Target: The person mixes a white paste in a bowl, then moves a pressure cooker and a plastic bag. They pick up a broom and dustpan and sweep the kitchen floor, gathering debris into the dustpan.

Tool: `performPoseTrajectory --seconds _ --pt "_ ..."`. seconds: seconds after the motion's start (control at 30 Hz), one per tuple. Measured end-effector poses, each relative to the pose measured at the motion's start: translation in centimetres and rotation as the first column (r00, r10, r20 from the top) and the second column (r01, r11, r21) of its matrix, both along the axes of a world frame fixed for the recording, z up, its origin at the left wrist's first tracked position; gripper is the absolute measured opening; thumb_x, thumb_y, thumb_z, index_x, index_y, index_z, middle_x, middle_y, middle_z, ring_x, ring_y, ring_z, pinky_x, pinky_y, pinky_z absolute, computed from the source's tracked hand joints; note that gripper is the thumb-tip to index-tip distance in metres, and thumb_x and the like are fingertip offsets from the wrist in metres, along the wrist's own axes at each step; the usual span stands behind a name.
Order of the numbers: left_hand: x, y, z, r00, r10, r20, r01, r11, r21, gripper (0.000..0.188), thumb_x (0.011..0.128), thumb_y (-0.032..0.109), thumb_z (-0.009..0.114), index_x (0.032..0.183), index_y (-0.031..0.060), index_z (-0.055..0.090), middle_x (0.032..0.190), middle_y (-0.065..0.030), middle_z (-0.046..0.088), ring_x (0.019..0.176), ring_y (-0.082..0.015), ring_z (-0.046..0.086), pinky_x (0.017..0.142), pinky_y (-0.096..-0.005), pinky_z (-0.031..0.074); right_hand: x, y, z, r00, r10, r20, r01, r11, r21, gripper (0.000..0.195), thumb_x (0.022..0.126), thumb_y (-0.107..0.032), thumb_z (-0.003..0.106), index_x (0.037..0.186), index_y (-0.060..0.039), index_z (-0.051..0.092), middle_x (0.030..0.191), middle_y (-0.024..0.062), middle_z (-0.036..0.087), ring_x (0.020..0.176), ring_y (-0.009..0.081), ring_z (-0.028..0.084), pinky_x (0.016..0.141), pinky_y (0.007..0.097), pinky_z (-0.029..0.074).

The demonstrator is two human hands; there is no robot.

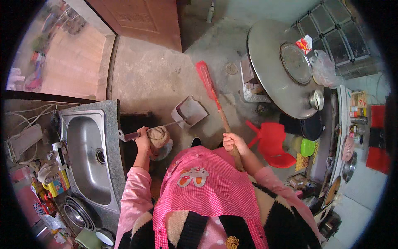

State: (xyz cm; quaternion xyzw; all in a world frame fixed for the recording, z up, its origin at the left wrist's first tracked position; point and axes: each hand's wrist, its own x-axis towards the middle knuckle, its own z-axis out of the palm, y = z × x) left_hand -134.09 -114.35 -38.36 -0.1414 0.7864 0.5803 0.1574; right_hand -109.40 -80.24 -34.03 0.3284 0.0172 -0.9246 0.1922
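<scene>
My left hand (142,140) grips the handle of a long-handled dustpan (199,113). Its pale pan rests on the concrete floor ahead of my feet. Around the wooden stick of a broom (225,123) my right hand (233,143) is closed. The broom's red bristle head (204,73) points away from me, to the right of the dustpan and beyond it. Close by my left hand is a rolled tan cloth (158,137), above what looks like a clear plastic bag (163,151). Whether the hand touches the cloth I cannot tell.
A steel sink (88,158) in a stone counter stands at left. Ahead is a brown door (146,18) beside an open doorway. To the right are a round table (273,68), a red plastic chair (272,140) and a counter with jars. A bottle (210,14) stands by the far wall.
</scene>
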Motion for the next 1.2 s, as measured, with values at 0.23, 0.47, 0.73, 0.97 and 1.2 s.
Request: performPoseTrajectory --seconds 0.23,0.47,0.73,0.97,1.2 --pt "-2.9 3.4 0.7 0.974 0.227 -0.002 -0.223 0.958 0.182 0.034 0.091 0.034 0.053 0.091 0.0006 0.060 0.093 -0.0080 0.062 0.087 -0.0173 0.055 0.082 -0.0313 0.042 -6.8 5.1 3.1 0.997 -0.017 0.075 -0.027 0.831 0.556 0.012 0.090 -0.015 0.052 0.080 -0.0110 0.045 0.063 -0.0048 0.041 0.047 0.0054 0.039 0.040 0.0226 0.032" --pt "-10.8 12.5 -1.5 0.957 0.288 -0.021 -0.284 0.952 0.112 0.044 0.090 0.040 0.050 0.097 -0.0018 0.060 0.097 -0.0095 0.062 0.090 -0.0189 0.055 0.086 -0.0318 0.041 -20.8 17.2 1.6 0.996 -0.040 0.085 -0.038 0.659 0.751 0.011 0.087 -0.013 0.054 0.080 -0.0079 0.048 0.062 -0.0006 0.049 0.047 0.0081 0.045 0.039 0.0236 0.037" --pt "-20.1 26.9 -1.6 0.920 0.390 0.035 -0.391 0.921 0.004 0.041 0.092 0.040 0.046 0.101 0.0011 0.056 0.100 -0.0082 0.059 0.095 -0.0193 0.052 0.088 -0.0315 0.041 -42.8 37.1 -4.0 0.949 -0.252 0.188 0.032 0.673 0.739 0.012 0.083 -0.015 0.053 0.076 -0.0053 0.050 0.060 0.0031 0.051 0.048 0.0134 0.049 0.041 0.0287 0.042" --pt "-27.4 36.7 -0.9 0.876 0.476 0.074 -0.480 0.877 0.035 0.030 0.089 0.034 0.054 0.096 0.0057 0.056 0.095 -0.0049 0.057 0.088 -0.0168 0.054 0.083 -0.0316 0.043 -56.7 57.2 -8.0 0.828 -0.514 0.224 0.153 0.592 0.791 0.012 0.084 -0.014 0.052 0.073 -0.0101 0.048 0.057 0.0017 0.048 0.045 0.0140 0.045 0.042 0.0282 0.040" --pt "-31.6 39.0 -2.2 0.868 0.449 0.210 -0.453 0.891 -0.033 0.027 0.087 0.028 0.059 0.102 0.0059 0.054 0.094 -0.0040 0.055 0.088 -0.0169 0.053 0.079 -0.0324 0.046 -60.8 76.2 -15.2 0.607 -0.780 0.151 0.292 0.396 0.870 0.006 0.081 -0.011 0.053 0.078 -0.0060 0.051 0.061 0.0057 0.049 0.048 0.0164 0.050 0.044 0.0306 0.041"
